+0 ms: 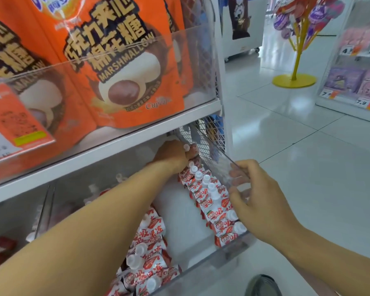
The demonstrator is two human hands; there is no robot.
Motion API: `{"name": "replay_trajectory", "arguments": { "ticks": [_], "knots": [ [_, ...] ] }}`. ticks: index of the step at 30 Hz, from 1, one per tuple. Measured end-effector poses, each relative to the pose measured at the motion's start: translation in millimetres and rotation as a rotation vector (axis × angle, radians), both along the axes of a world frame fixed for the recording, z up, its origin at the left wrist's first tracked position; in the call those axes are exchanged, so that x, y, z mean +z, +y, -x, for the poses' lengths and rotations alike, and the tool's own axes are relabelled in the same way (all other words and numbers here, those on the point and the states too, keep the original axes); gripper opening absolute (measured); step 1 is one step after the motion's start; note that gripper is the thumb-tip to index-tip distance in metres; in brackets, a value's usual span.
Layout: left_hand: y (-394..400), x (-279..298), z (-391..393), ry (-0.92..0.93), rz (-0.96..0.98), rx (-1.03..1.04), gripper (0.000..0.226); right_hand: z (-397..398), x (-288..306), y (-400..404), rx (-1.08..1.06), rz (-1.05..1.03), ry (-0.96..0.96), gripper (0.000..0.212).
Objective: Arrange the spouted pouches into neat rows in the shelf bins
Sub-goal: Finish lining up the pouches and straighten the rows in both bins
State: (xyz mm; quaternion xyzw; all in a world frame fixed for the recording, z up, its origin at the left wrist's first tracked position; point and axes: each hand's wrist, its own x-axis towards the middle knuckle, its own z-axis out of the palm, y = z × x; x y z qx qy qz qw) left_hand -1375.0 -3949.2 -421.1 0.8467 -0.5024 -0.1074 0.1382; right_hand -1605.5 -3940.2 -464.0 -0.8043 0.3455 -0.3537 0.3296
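Right row of pouches [209, 195] lined up; near-left pile [145, 259] still jumbled. Left hand [171, 154] pinching far pouch [190, 149], right hand [259, 195] gripping bin wall [233, 167].

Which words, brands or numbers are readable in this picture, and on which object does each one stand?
"MARSHMALLOW": orange bag on the upper shelf, under large Chinese characters.
"Cup...": same bag's lower edge, rest blurred.
"7.9": price tag on the far shelf.
"4.": upper price tags, second digit blurred.
Red-and-white spouted pouches: Chinese characters, small print unreadable.
Orange shelf card: too blurred.
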Motion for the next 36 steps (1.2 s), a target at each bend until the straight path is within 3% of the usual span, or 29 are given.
{"name": "replay_trajectory", "arguments": {
  "ticks": [8,13,17,19,23,26,31,36],
  "knots": [
    [0.5,6.0,0.6,0.052,-0.181,-0.015,0.043,1.4,3.3,0.5,0.014,-0.02,0.009,0.035],
    [19.4,10.4,-1.0,0.093,0.092,0.14,0.04,3.1,3.5,0.9,0.019,0.004,0.002,0.038],
    [26.4,-15.1,-3.4,0.683,0.054,0.349,0.048,2.7,2.3,0.9,0.036,-0.006,-0.002,0.039],
    [23.5,-22.2,-8.4,0.728,0.111,0.388,0.06,2.5,2.6,0.6,0.035,-0.009,-0.006,0.039],
    [20.6,-26.0,-18.8,0.784,0.147,0.461,0.046,1.8,1.6,-0.4,0.034,-0.012,-0.017,0.037],
    [21.1,-25.2,-23.9,0.746,0.106,0.464,0.046,2.0,2.1,-1.1,0.041,-0.038,-0.023,0.038],
    [14.2,-21.6,-18.8,0.339,0.221,0.416,0.044,2.2,2.9,-1.1,0.044,-0.035,-0.024,0.039],
    [13.8,-12.7,-8.1,0.174,0.171,0.263,0.065,2.0,2.1,-0.7,0.032,-0.032,-0.045,0.038]
  ]
}}
